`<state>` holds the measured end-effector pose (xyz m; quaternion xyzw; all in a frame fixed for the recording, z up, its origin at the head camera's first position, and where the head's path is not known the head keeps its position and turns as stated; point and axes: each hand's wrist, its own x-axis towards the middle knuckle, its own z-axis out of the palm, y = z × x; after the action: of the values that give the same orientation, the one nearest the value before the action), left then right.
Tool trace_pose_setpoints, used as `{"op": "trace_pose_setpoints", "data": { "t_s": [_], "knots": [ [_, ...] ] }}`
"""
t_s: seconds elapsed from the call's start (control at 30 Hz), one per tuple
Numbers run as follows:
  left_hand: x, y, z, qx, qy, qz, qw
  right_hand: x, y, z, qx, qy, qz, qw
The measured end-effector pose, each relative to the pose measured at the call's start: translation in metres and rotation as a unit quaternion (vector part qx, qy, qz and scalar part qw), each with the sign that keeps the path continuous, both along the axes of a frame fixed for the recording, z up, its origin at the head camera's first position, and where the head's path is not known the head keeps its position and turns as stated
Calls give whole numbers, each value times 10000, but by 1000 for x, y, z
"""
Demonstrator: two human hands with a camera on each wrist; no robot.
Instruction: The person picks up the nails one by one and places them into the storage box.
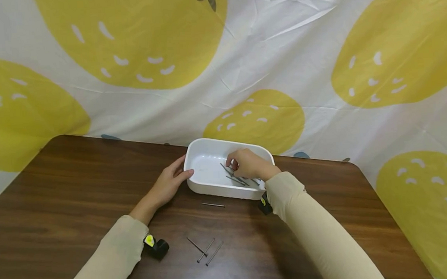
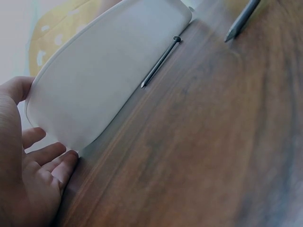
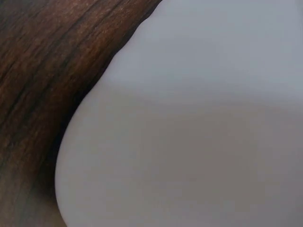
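Place: I seem to be at a makeshift recording spot, not a real workshop.
Backdrop: a creased white sheet [image 1: 278, 36] printed with big yellow strawberries hangs behind my table.
Surface: a dark wooden table [image 1: 56, 203] with rounded corners.
Gear: small cameras [image 1: 156, 247] strapped to my wrists.

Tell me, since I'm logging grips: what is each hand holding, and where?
The left hand steadies the white tray at its left end wall. The right hand is among nails inside; its grip cannot be told.

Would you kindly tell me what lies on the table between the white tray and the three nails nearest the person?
In the head view, one single nail lies there.
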<state>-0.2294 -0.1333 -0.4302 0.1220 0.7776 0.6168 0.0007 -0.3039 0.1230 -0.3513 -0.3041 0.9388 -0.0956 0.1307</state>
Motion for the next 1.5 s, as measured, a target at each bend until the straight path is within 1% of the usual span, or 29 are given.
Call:
{"op": "trace_pose_setpoints", "data": {
  "t_s": [0.2,0.37,0.53,0.6,0.73,0.87,1.03,1.2,1.27,1.37,1.5],
  "knots": [
    [1,0,-1,29,-7,-40,10000,0,-1,-2,94,-77,-122,9999],
    [0,3,-1,28,4,-26,10000,-1,1,-2,95,-80,-119,9999],
    [1,6,0,49,14,-44,10000,5,5,6,151,187,-9,9997],
    [1,7,0,46,14,-58,10000,10,7,12,124,392,156,9990],
    [-1,8,1,24,38,-59,10000,28,6,30,-70,619,468,9970],
    [-1,6,1,-25,31,-18,10000,53,4,47,-393,718,851,9930],
    [-2,2,0,-59,4,4,10000,85,4,57,-666,728,1243,9873],
    [-2,-2,0,-94,-12,9,10000,108,0,55,-750,829,1459,9830],
    [-2,-4,0,-94,-35,15,9999,117,-3,50,-768,941,1566,9802],
    [-2,-5,-1,-71,-28,-8,10000,131,-7,42,-767,978,1685,9778],
    [-2,-6,-1,-35,-11,6,10000,146,-11,31,-752,774,1846,9769]
  ]
}}
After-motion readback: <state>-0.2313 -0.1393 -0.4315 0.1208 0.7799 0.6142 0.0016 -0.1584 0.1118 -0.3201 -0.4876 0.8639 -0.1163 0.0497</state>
